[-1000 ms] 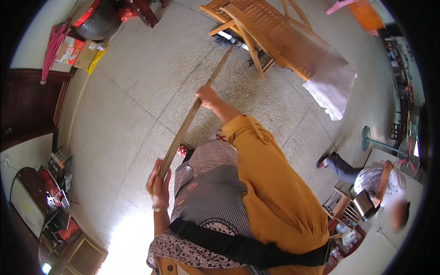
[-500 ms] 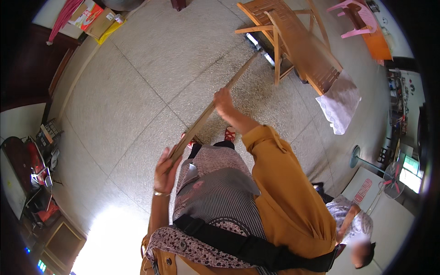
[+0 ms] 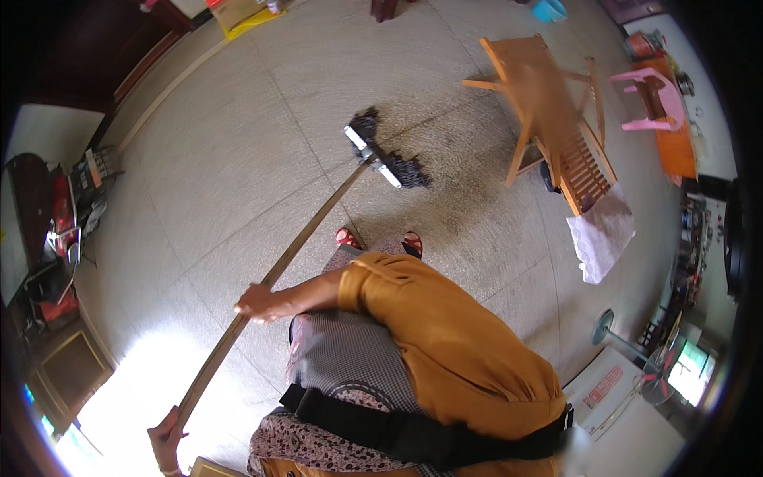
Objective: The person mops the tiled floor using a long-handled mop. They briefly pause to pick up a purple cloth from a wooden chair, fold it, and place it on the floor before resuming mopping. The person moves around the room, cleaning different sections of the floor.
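A mop with a long wooden handle (image 3: 306, 232) slants across the floor from the lower left to the middle. Its head, a white bar with dark strands (image 3: 401, 168), lies on the floor ahead of my feet, strands spread to both sides. My right hand (image 3: 256, 304) is closed round the middle of the handle, the arm reaching across my body. Down at the lower left, my left hand (image 3: 165, 439) grips the handle's near end, its fingers partly hidden. The floor right of the mop head looks darker, as if damp.
A wooden folding lounge chair (image 3: 548, 111) with a pale cloth (image 3: 602, 232) stands to the right. Beyond it are a pink plastic chair (image 3: 656, 99) and a blue bucket (image 3: 550, 9). A fan (image 3: 658, 380) is at the lower right, a cluttered table (image 3: 36, 215) at the left.
The mop head has come out from beside the lounge chair, leftward across the floor. Both hands have moved left and back toward me with the handle. The person at the lower right is mostly out of view.
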Motion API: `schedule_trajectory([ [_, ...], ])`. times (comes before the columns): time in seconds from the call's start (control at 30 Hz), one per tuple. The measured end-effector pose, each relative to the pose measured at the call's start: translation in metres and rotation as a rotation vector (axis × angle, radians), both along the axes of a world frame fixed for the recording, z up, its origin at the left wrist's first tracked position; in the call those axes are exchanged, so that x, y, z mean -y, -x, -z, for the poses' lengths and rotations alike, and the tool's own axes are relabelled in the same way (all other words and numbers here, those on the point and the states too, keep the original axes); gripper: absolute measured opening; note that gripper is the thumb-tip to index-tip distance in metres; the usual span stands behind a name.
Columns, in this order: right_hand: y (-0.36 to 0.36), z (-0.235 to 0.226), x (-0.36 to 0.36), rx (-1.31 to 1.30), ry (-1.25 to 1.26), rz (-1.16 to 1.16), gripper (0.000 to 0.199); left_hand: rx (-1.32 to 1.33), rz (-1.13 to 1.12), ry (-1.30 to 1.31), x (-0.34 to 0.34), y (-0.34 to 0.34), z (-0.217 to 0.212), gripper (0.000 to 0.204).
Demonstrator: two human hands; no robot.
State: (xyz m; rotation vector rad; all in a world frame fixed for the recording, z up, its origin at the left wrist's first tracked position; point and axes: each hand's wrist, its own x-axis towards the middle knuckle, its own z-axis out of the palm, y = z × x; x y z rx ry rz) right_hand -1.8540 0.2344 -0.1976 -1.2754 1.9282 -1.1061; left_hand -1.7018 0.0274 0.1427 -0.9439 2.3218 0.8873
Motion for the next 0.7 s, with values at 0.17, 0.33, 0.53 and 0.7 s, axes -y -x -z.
schedule_trajectory([
  [0.17, -0.018, -0.002, 0.037, -0.22, 0.311, -0.191, 0.031, 0.131, -0.123, -0.011, -0.024, -0.028, -0.029, 0.046],
  [0.33, -0.025, 0.028, 0.015, -0.165, 0.375, -0.206, 0.035, 0.193, -0.301, -0.09, -0.016, -0.081, 0.01, 0.046],
  [0.53, 0.057, 0.057, -0.053, -0.161, 0.002, -0.256, 0.018, 0.075, -0.212, -0.131, -0.107, 0.016, 0.053, 0.045],
  [0.7, 0.188, 0.071, -0.147, -0.227, -0.056, -0.091, 0.011, -0.048, -0.034, -0.129, -0.168, 0.129, 0.109, 0.044],
])
